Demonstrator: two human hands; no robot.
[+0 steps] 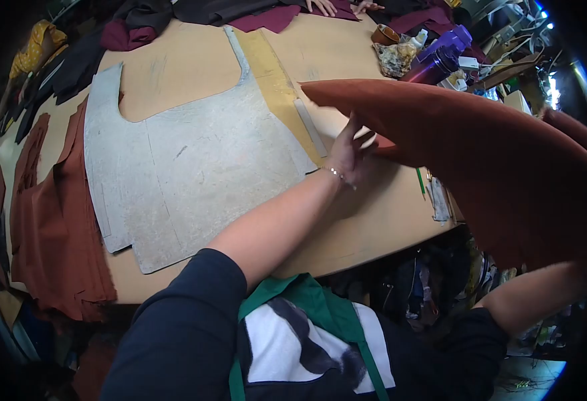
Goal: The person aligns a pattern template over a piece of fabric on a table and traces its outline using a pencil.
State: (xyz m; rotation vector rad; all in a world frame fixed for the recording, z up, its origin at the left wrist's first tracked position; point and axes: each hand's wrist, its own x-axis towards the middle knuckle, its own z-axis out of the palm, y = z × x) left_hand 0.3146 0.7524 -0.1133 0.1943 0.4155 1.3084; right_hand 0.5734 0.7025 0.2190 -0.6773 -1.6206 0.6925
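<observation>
A large rust-brown fabric piece [454,134] is lifted in the air at the right, its pointed end over the table. My left hand [349,154] is at the near edge of that pointed end, fingers apart and partly curled, slightly blurred. No fabric is clearly gripped in it. My right forearm [540,294] rises behind the raised cloth at the far right; the right hand itself is hidden by cloth and the dark image border. Left of my left hand lies a flat grey pattern template [193,167] with a curved cut-out.
A yellow strip [271,80] lies along the template. Stacked rust-brown fabric [66,234] sits at the table's left. Purple bottles [437,60] and a plastic bag [397,59] stand at the back right. A green pencil [420,182] lies near the edge. Another person's hand [323,7] is opposite.
</observation>
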